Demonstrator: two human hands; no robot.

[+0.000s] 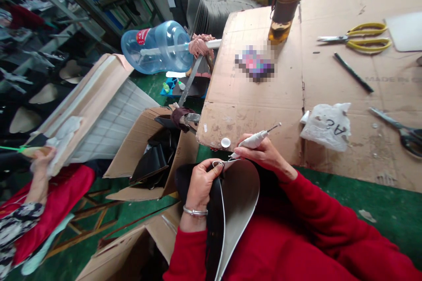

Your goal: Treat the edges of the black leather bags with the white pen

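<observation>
Fingers [211,171] pinch curved grey sole piece [237,197]; right hand [263,153] grips white pen tool [252,141].

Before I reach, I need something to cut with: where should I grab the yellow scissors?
Take the yellow scissors by the handle loops, probably coming from the right. They lie flat on the cardboard, blades closed and pointing left, loops toward the right edge.

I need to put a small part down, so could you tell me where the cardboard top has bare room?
Free: the cardboard between the blurred patch and the plastic bag, and near its front edge by the right hand. Crowded: the far right, with yellow scissors, black pen and dark scissors.
</observation>
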